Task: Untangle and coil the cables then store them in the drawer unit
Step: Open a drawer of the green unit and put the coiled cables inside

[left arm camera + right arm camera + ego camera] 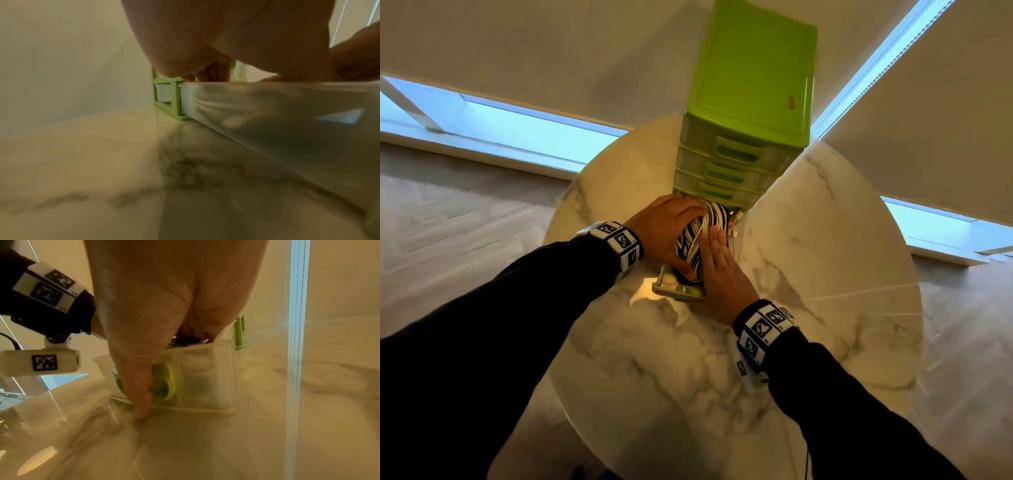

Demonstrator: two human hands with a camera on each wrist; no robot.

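Observation:
A bundle of coiled black and white cables (698, 236) lies in the pulled-out bottom drawer (671, 291) of the green drawer unit (753, 78). My left hand (671, 233) curls over the bundle's left side, thumb at its near end. Beside it, my right hand (722, 270) presses flat on the bundle's right side with straight fingers. In the right wrist view the right thumb (141, 395) reaches down the translucent drawer front (205, 378) beside its green handle (165, 386). The left wrist view shows the drawer's side wall (267, 113) and my left fingers (207, 74) above it.
The unit stands at the far side of a round marble table (825, 240); its upper drawers (736, 154) are closed. Bare marble lies to the left, to the right and in front of the open drawer. Window blinds hang behind the table.

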